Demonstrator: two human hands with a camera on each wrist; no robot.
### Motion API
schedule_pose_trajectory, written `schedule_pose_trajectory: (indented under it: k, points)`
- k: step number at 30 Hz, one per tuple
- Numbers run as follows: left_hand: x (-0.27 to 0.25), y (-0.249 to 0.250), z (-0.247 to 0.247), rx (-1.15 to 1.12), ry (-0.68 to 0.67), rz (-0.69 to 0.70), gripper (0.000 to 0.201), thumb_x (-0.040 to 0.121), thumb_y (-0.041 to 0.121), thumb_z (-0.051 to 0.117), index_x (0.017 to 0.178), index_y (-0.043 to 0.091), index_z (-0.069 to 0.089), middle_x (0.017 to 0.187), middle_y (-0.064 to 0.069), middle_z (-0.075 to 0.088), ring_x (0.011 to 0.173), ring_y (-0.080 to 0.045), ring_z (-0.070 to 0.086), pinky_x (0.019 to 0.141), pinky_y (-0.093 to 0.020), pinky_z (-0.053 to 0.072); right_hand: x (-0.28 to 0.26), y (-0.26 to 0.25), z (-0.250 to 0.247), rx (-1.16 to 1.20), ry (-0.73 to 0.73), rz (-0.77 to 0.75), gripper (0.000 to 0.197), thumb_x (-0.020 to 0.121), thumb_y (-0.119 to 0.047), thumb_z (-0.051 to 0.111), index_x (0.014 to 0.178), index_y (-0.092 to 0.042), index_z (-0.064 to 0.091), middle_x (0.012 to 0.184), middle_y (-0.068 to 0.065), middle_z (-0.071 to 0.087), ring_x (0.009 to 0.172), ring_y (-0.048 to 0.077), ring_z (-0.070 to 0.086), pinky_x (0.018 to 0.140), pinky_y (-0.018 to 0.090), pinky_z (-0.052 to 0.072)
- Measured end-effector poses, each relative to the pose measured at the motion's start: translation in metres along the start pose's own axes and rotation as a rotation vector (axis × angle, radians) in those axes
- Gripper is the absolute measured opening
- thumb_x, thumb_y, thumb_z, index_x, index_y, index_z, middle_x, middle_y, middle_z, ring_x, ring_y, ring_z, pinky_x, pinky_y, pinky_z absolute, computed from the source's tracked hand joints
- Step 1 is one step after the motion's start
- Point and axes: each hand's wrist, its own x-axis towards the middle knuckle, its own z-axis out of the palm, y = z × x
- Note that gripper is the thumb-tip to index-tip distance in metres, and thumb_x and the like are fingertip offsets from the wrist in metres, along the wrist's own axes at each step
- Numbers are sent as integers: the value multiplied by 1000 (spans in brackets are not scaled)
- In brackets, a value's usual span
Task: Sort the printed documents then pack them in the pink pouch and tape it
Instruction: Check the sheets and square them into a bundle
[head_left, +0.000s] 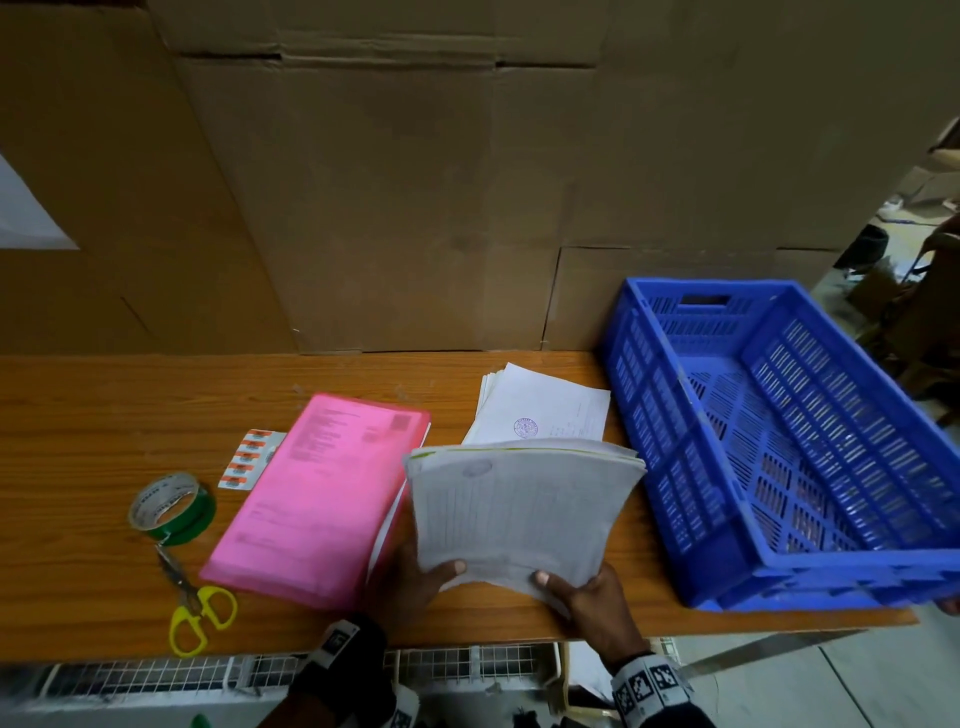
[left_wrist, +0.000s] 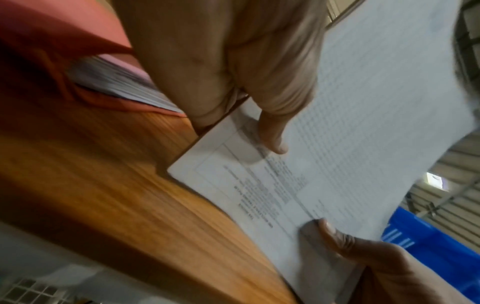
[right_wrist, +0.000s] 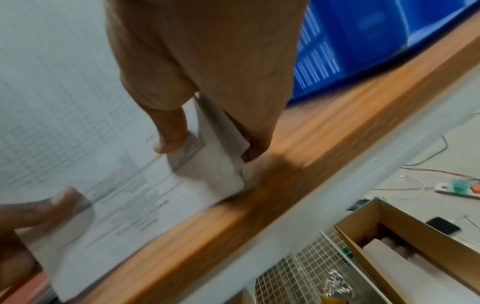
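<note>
Sorting looks unfinished. Largest on the wooden table, the blue crate sits empty at the right. Left of centre lies the pink pouch, papers already showing at its open edge, untaped. Between them, the left hand and right hand each grip the near edge of a thick document stack, stood on the table, thumbs on its face. A loose pile lies behind. Tape roll and scissors wait unused.
</note>
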Motion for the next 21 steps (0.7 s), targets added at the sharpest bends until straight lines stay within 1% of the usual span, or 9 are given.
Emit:
schedule_pose_trajectory:
  k: [1, 2, 4, 6, 8, 10, 15, 18, 21]
  points:
    - [0, -2, 0, 38, -5, 4, 88, 75, 8, 83, 143, 24, 28, 116, 31, 62, 110, 17, 53, 88, -10, 47, 1, 2, -1, -7, -2, 1, 52, 74, -13, 87, 119, -12, 62, 112, 2, 74, 99, 14, 71, 74, 23, 58]
    - [1, -1, 0, 56, -9, 0, 84, 77, 6, 80, 140, 28, 29, 111, 33, 62, 109, 14, 55, 86, -8, 45, 1, 2, -2, -20, -2, -11, 51, 73, -17, 88, 118, -11, 64, 111, 3, 75, 99, 15, 72, 74, 25, 58]
    - [2, 1, -1, 68, 10, -17, 62, 79, 3, 78, 125, 29, 45, 101, 27, 65, 105, 1, 61, 80, -8, 47, 1, -2, -5, -57, -27, -33, 61, 66, -35, 93, 116, -9, 67, 111, 2, 76, 102, 20, 73, 77, 28, 59]
    - [3, 5, -4, 75, 10, -15, 47, 78, 5, 79, 110, 31, 56, 93, 21, 72, 102, -8, 66, 81, -15, 53, 0, -12, -8, -80, -75, -76, 56, 75, -36, 88, 119, -8, 68, 114, 1, 76, 107, 23, 71, 82, 33, 59]
    - [3, 9, -10, 75, -41, 8, 46, 76, 8, 78, 111, 30, 59, 104, 20, 73, 101, -6, 68, 87, -25, 54, -1, -21, -10, -72, -114, -102, 37, 88, -21, 76, 122, -9, 67, 117, 2, 75, 109, 23, 71, 89, 38, 59]
    - [3, 14, -17, 51, -86, 13, 48, 79, 2, 77, 117, 25, 58, 110, 14, 72, 103, -7, 68, 89, -26, 53, -1, -30, -11, -51, -130, -84, 31, 92, -14, 69, 123, -10, 67, 119, 3, 74, 110, 22, 71, 92, 39, 58]
    - [2, 20, -28, -8, -162, -12, 49, 80, 2, 76, 123, 16, 56, 113, 6, 73, 105, -14, 68, 86, -28, 55, 5, -49, -9, 107, -167, -46, 35, 95, -7, 63, 130, -8, 60, 124, 9, 71, 114, 28, 68, 92, 41, 58]
    - [-2, 21, -27, -14, -196, -9, 49, 81, 0, 74, 123, 18, 55, 115, 8, 72, 108, -16, 68, 85, -26, 55, 11, -50, -1, 134, -95, -82, 47, 86, -23, 75, 129, -13, 60, 126, 9, 70, 116, 30, 67, 94, 43, 57]
    - [-4, 24, -23, -44, -156, 19, 52, 85, 9, 74, 131, 18, 51, 119, 10, 70, 113, -11, 65, 92, -25, 53, 16, -45, 8, 108, -15, -137, 38, 95, -7, 64, 131, -18, 58, 126, 3, 71, 117, 24, 67, 100, 45, 54]
